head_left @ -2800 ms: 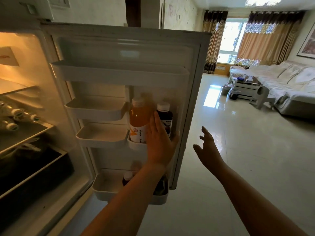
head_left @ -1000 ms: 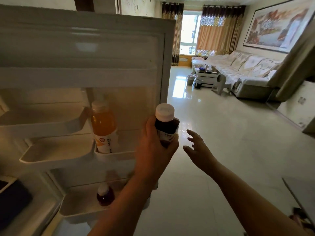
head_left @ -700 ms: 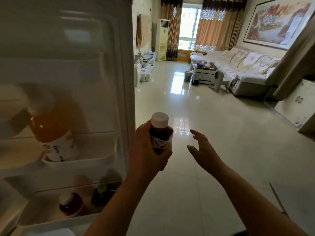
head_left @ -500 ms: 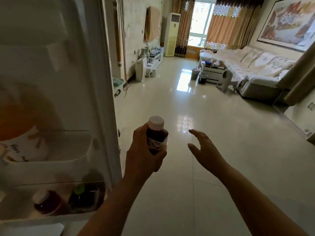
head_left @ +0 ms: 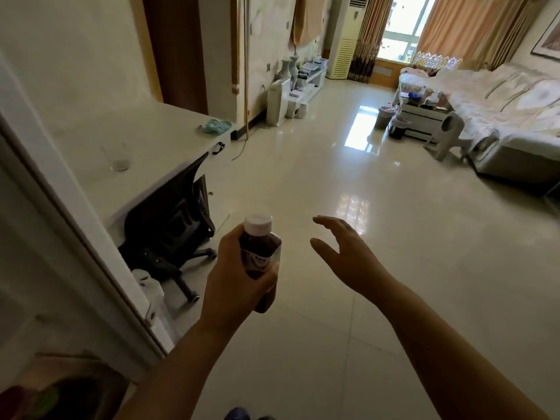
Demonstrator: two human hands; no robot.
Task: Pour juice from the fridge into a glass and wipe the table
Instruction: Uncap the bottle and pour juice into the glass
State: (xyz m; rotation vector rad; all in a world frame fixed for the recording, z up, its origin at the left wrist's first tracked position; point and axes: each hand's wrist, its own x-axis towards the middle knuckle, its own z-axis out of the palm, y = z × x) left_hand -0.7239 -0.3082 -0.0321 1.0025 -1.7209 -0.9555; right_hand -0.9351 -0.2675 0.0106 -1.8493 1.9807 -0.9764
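Left hand [head_left: 239, 280] grips the juice bottle [head_left: 261, 253], right hand [head_left: 344, 257] is open and empty; next, I think, carry it to the far-left glass [head_left: 120, 161].

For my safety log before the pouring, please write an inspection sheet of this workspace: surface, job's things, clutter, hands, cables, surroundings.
Surface: white table, beyond the fridge door.
Job's things: bottle, capped, dark juice; glass upright and empty on the table; teal cloth at its far corner.
Clutter: black chair pushed under the table.
Hands: left hand grips the bottle; right hand open, holding nothing.
Cables: thin cord on the floor past the table.
Surroundings: glossy tiled floor; sofa far right.
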